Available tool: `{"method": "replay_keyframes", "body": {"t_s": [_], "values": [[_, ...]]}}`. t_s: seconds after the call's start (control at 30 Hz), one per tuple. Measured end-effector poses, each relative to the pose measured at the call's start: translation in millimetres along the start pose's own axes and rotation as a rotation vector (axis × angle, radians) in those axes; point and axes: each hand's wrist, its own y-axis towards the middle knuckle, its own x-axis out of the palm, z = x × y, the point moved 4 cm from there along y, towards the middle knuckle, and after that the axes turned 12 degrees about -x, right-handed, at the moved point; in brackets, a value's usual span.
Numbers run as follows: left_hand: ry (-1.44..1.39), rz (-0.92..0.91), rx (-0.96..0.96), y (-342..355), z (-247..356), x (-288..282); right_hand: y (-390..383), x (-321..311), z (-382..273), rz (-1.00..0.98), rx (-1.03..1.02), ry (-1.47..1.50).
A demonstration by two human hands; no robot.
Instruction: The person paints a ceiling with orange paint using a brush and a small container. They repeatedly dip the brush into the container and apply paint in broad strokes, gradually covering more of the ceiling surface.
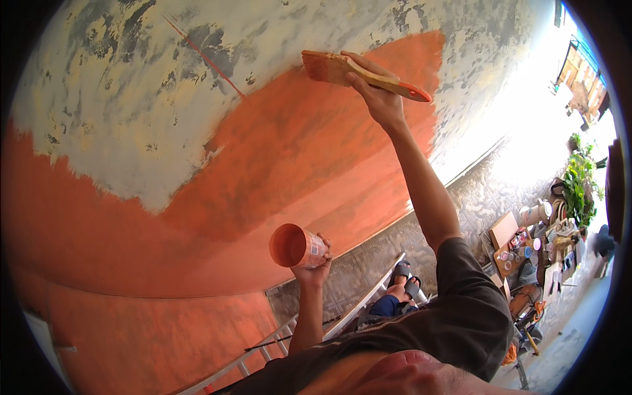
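My right hand (380, 100) grips a wide, flat paintbrush (322, 67) by its wooden, red-tipped handle. The reddish bristles are at the upper border of the orange paint (342, 125) on a large wall surface; whether they touch it I cannot tell. Above that border the surface is mottled cream and grey (131, 85), with a thin red line (204, 56) across it. Lower down, my left hand (315, 270) holds an orange-coated plastic cup (286, 245) upright-ish, its open mouth showing an orange inside.
My sandalled feet (405, 283) are on or beside an aluminium ladder (283, 337) below me. A patterned paved floor (461, 194) runs along the wall's foot. At right are a cluttered board (510, 257) with small containers, a white bucket (534, 214) and green plants (579, 187).
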Motion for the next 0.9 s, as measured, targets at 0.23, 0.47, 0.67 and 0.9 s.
{"method": "replay_keyframes", "body": {"t_s": [0.23,0.47,0.67,0.9], "values": [[0.073,0.002,0.002,7,8,-11,-3,-25,51,-0.118,-0.043,-0.204],[0.013,0.050,0.054,-2,2,-13,39,-196,52,0.303,-0.288,-0.570],[-0.009,0.020,0.053,-10,3,-24,30,-150,36,0.288,-0.611,-0.995],[0.003,0.067,0.047,-9,3,-13,-37,50,0,-0.356,-0.504,-0.455]]}}
